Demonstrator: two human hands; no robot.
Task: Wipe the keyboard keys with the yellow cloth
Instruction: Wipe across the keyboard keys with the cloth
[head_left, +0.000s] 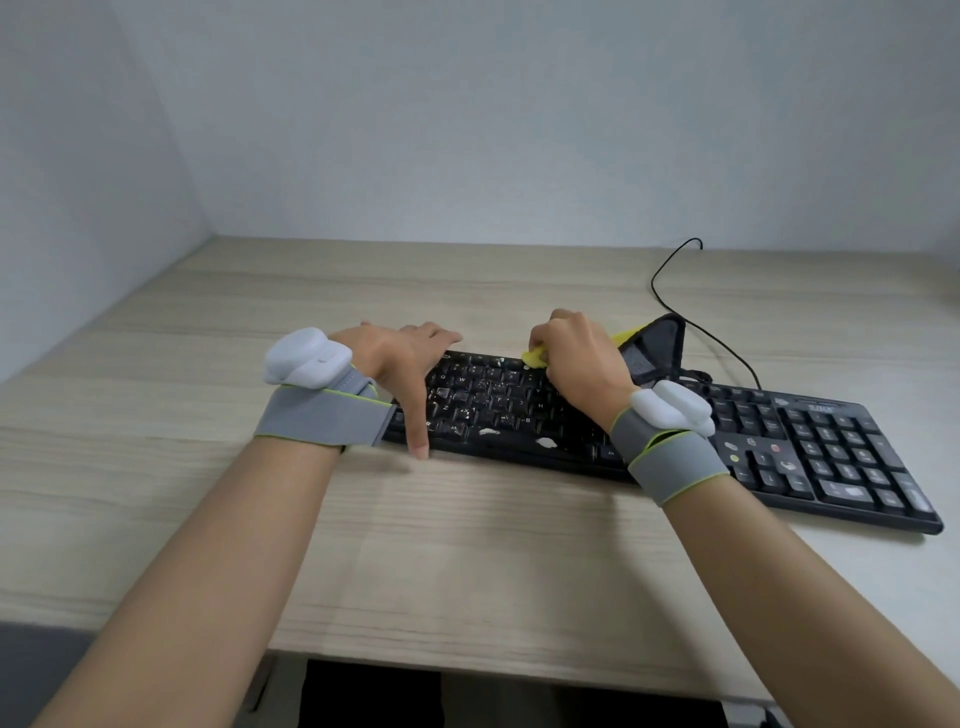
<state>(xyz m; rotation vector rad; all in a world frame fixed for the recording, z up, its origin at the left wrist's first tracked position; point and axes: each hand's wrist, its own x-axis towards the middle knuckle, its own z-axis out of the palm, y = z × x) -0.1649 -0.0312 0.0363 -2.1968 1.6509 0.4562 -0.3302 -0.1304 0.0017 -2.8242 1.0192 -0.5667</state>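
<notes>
A black keyboard (810, 447) lies across the wooden desk, with white smudges and specks on its keys. My right hand (576, 358) presses a yellow cloth (535, 356) with a dark grey side onto the upper rows near the keyboard's middle; most of the cloth is hidden under the hand, and a grey corner sticks up behind it. My left hand (400, 364) rests on the keyboard's left end, fingers over the far edge and thumb down at the near edge, gripping it.
The keyboard's black cable (670, 306) loops over the desk (467, 545) behind the right hand toward the back wall. Grey walls close the desk at the back and left. Both wrists carry grey straps with white devices.
</notes>
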